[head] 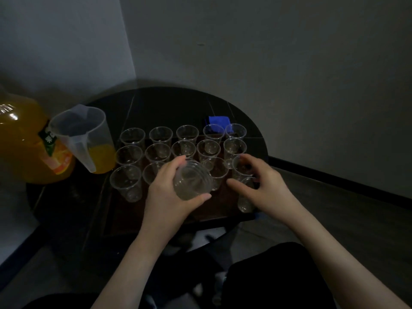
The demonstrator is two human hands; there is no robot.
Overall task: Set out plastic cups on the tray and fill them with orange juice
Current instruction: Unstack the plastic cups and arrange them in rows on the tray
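Several clear plastic cups [132, 136] stand upright in rows on a dark tray [214, 214] on a round black table. All of them look empty. My left hand [166, 195] grips a tilted stack of nested cups [192, 182] above the tray's front middle. At the tray's front right corner my right hand [264, 186] reaches over a single cup [246, 200], fingers curved around it. A clear jug [85, 139] with a little orange juice stands left of the tray. A large orange juice bottle [24, 139] sits at the far left.
A blue cloth [219, 121] lies on the table behind the back row of cups. Walls close in behind and to the left of the table. The table's right edge [265, 143] drops to the floor. My dark-clothed legs are below the table's front.
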